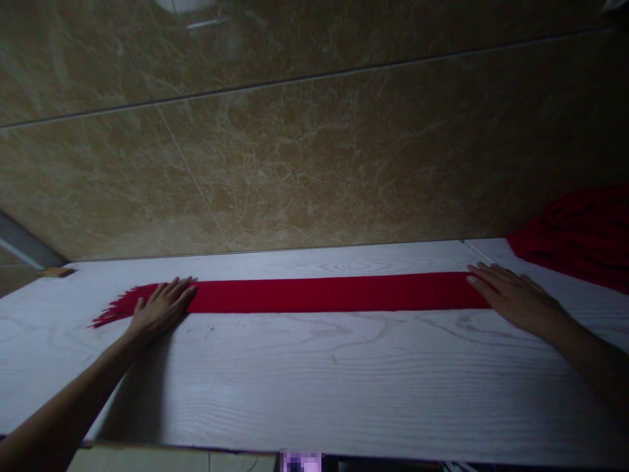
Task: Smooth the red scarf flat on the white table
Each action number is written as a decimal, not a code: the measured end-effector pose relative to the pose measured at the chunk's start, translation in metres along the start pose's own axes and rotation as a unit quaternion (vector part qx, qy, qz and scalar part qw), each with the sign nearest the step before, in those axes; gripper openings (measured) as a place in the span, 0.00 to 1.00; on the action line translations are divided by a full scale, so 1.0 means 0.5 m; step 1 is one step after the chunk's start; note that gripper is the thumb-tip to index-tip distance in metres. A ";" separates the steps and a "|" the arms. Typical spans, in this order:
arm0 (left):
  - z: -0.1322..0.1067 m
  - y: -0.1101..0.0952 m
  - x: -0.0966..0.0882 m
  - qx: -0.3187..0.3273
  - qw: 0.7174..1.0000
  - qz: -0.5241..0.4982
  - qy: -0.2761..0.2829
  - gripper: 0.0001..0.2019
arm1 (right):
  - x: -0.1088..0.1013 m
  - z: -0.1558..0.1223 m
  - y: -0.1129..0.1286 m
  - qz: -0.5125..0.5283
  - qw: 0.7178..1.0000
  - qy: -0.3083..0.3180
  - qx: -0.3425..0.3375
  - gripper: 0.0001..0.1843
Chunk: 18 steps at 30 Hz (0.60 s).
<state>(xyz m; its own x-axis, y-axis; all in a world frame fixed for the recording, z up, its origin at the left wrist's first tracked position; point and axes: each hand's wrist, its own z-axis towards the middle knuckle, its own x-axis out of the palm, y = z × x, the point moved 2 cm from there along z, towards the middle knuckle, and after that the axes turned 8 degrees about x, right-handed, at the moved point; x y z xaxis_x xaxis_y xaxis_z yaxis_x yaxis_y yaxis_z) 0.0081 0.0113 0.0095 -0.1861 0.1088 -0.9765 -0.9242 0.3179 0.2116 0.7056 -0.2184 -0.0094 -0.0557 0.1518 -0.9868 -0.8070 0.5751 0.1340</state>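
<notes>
Scarf (329,294) partly hidden; pile (584,233) cropped

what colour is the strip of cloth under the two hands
The strip of cloth is plain deep red, seen best in the head view.

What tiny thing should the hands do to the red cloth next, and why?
Perhaps the left hand should straighten the fringe: the red cloth looks flat across to the right hand, but the fringe slants out of line with it.
</notes>
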 end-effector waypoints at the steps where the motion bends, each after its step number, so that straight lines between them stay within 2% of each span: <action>1: 0.000 -0.001 -0.001 -0.009 1.000 -0.010 0.010 0.29 | 0.001 0.000 0.000 0.001 1.000 0.000 0.001 0.44; 9: -0.007 -0.022 -0.024 -0.009 0.999 -0.027 0.026 0.30 | 0.007 0.000 -0.003 0.004 1.000 -0.006 0.006 0.45; 18: -0.003 -0.021 -0.021 -0.014 0.999 -0.003 0.047 0.30 | 0.010 0.003 -0.009 0.005 1.000 -0.006 0.000 0.46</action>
<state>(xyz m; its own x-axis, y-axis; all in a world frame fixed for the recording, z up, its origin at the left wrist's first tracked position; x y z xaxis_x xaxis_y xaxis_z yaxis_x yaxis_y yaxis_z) 0.0192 0.0055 0.0176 -0.2104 0.0179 -0.9775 -0.9337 0.2925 0.2063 0.7097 -0.2187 -0.0150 -0.0571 0.1672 -0.9843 -0.8061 0.5739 0.1442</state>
